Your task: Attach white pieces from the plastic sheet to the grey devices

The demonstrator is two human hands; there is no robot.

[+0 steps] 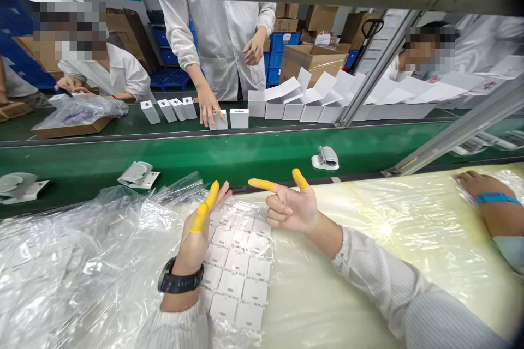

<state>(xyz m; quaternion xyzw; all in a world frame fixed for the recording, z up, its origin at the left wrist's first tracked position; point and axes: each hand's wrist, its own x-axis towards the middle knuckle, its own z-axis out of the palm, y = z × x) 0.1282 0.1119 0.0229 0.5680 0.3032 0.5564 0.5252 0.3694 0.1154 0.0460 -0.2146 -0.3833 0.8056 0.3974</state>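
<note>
Left grip and right grip stand apart, mid-frame.
Left fingers slant toward the upper right; right index finger points left, thumb raised, other fingers curled.

cards on table | belt behind table | boxes behind belt

On the far green table, a row of open white boxes is lined up near the front edge, and to its left small closed boxes are set out. Toward the table's left end, a cardboard tray is partly covered by a crumpled plastic bag. Beyond its far edge, blue crates are stacked beside an opened brown carton.
</note>
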